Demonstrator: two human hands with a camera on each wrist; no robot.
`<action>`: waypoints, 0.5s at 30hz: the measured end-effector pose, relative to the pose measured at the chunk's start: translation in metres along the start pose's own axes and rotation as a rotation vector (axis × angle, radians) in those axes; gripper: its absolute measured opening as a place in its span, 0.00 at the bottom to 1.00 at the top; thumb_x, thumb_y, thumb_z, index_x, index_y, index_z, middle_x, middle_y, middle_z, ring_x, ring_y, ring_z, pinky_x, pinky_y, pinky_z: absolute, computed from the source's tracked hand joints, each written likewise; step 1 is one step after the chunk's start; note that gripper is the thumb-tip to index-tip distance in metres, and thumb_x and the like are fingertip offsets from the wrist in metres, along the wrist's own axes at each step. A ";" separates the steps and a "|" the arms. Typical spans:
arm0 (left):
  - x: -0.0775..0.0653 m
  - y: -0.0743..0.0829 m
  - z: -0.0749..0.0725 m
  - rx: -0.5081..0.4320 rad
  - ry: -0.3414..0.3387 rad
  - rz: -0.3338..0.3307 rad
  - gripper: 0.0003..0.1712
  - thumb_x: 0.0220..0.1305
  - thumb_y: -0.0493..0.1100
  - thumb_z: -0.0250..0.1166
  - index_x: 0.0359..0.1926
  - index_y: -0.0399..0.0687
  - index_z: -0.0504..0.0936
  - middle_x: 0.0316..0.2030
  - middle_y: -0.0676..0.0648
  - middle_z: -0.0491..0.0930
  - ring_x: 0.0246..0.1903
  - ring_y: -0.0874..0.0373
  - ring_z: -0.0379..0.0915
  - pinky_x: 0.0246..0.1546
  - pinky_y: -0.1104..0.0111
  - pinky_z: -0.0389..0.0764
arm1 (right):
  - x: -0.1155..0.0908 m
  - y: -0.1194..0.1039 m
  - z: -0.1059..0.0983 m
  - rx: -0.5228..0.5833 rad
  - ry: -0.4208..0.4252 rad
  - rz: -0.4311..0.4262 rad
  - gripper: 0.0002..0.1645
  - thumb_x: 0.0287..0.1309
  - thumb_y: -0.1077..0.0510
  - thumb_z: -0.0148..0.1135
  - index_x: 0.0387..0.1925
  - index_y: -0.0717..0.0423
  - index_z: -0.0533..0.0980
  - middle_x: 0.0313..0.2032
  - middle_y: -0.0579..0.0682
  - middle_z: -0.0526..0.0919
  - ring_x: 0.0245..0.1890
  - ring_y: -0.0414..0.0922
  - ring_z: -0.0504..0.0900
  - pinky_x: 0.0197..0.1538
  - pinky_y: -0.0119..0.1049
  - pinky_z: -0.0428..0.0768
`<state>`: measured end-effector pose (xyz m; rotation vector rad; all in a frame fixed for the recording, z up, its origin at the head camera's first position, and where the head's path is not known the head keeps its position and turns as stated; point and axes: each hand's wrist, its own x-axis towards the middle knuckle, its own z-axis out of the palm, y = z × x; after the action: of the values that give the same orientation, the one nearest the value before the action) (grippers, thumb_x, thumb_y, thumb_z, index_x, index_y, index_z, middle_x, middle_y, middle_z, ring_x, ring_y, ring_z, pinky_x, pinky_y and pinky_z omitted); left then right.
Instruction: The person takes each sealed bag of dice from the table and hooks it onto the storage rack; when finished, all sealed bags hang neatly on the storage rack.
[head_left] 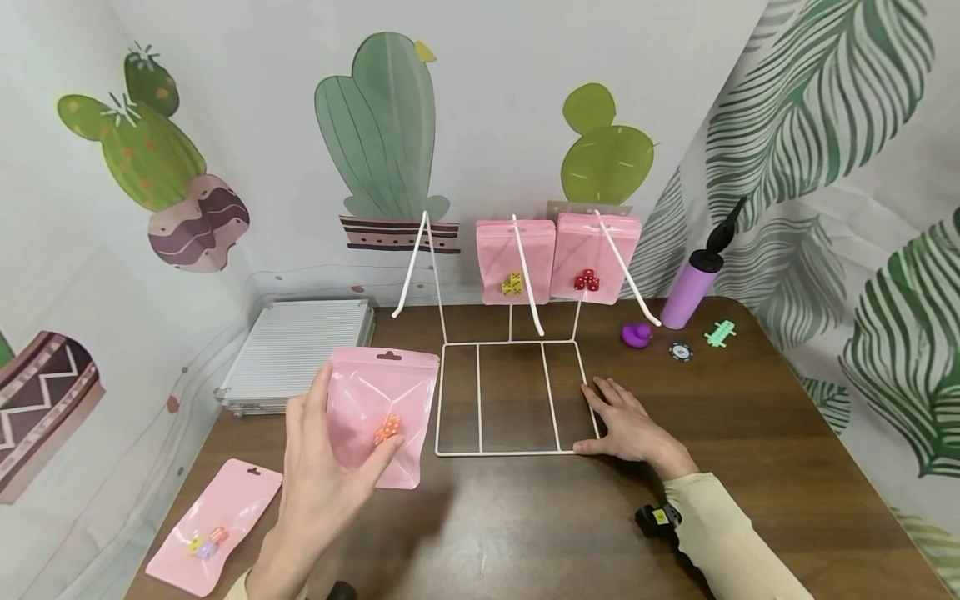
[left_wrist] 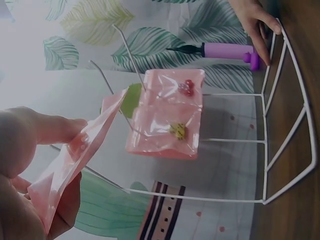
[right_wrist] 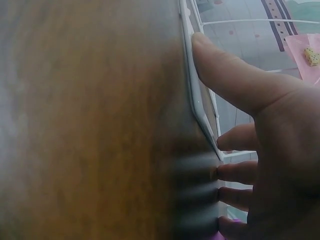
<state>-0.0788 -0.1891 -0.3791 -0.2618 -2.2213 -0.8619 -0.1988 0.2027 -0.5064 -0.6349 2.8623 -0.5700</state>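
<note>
My left hand (head_left: 322, 467) pinches a pink zip pouch (head_left: 360, 392) by its side, thumb over the orange dice (head_left: 387, 428) that show through its clear front. The pouch is upright in the air, left of a white wire display rack (head_left: 497, 454). In the left wrist view the pouch (left_wrist: 102, 125) appears nearly edge-on between thumb and fingers. My right hand (head_left: 626, 422) rests with fingers spread at the rack's front right corner, thumb and fingertips at the base wire. From the middle prong hangs a pouch with yellow dice (head_left: 512, 284); the right prong bears one with red dice (head_left: 587, 280). The left prong (head_left: 408, 271) is bare.
Another pink pouch (head_left: 225, 508) with mixed-colour dice lies at the table's left. Silver ridged cases (head_left: 300, 346) are stacked behind it. Right of the rack are a purple duck (head_left: 637, 335), a poker chip (head_left: 681, 352), a green figure (head_left: 720, 333) and a purple hand pump (head_left: 690, 292).
</note>
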 end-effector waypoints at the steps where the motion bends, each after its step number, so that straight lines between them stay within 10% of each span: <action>1: 0.002 0.001 0.001 -0.010 0.010 0.018 0.59 0.47 0.60 0.76 0.73 0.41 0.57 0.40 0.35 0.66 0.39 0.51 0.62 0.37 0.68 0.65 | 0.000 0.000 0.000 -0.001 0.001 -0.001 0.62 0.45 0.34 0.72 0.71 0.66 0.58 0.71 0.72 0.53 0.71 0.71 0.49 0.70 0.65 0.52; 15: 0.025 0.010 0.010 -0.064 0.095 0.145 0.55 0.54 0.67 0.67 0.70 0.34 0.60 0.39 0.33 0.67 0.37 0.47 0.61 0.34 0.67 0.62 | 0.000 0.001 0.001 -0.006 0.003 -0.003 0.63 0.45 0.33 0.71 0.71 0.66 0.57 0.71 0.72 0.53 0.71 0.70 0.50 0.70 0.65 0.52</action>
<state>-0.0978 -0.1763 -0.3617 -0.3993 -2.0620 -0.8489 -0.1992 0.2027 -0.5078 -0.6397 2.8670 -0.5636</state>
